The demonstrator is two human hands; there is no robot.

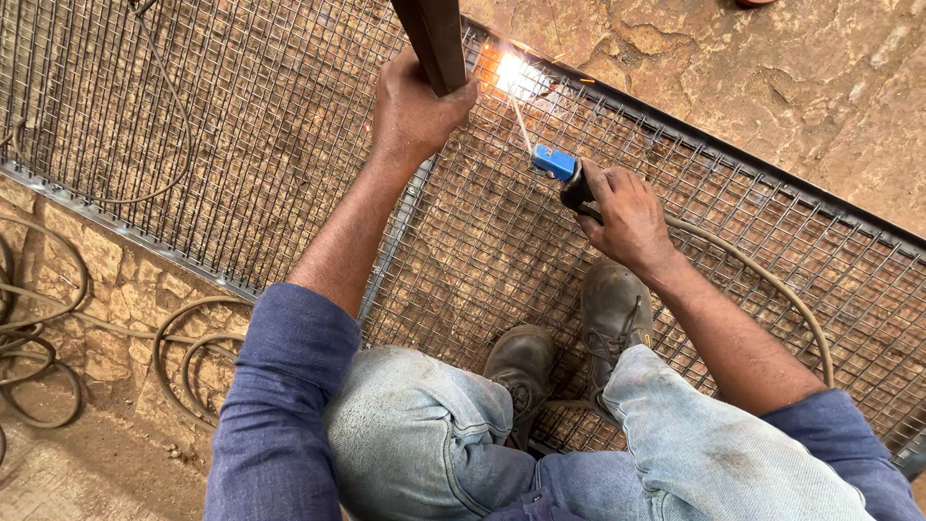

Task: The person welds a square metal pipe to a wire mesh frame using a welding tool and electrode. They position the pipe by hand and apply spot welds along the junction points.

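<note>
My right hand [625, 216] grips a blue-and-black electrode holder [562, 169] whose thin rod [521, 121] reaches up to a bright welding arc [508, 70] at the far frame bar of a wire mesh panel [241, 125]. My left hand [413, 104] is closed around a dark rusty metal bar [436, 39] that stands on the mesh just left of the arc. I squat on the panel with both boots [569, 347] on the mesh.
The mesh panel lies flat on a stone floor [772, 68], its dark steel frame [733, 159] running diagonally. A welding cable [772, 285] trails from the holder past my right arm. Loose hoses and cables [58, 328] coil on the floor at the left.
</note>
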